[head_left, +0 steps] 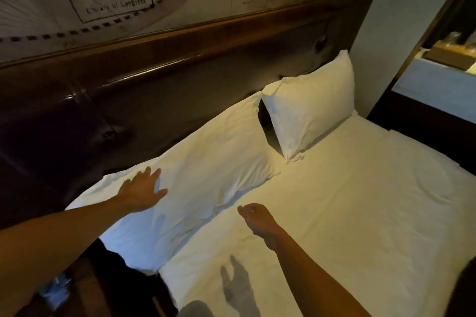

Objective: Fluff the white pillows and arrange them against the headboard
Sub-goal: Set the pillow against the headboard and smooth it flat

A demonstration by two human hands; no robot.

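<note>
Pillows are the whole business here, and we count two of them on the white sheet, both up at the dark padded headboard. Starting at the left, our left hand lies flat and open, fingers spread, on the near pillow, holding nothing; it seems to press or smooth the cover. That pillow lies flat on the mattress with its long edge beside the headboard, rumpled and creased toward its lower right corner, so we judge it neither plumped nor stood up yet. Moving right, our right hand hovers over the sheet just off the pillow's crumpled corner, fingers loosely curled and empty, not touching the pillow as far as we can see; its shadow falls on the sheet below. Farther right, the far pillow stands on edge, full and fairly smooth, leaning toward the headboard and the pale wall at the bed's corner, and it looks finished to us. About half the job seems done: what remains is to lift and shake the near pillow, then prop it upright next to its partner.
</note>
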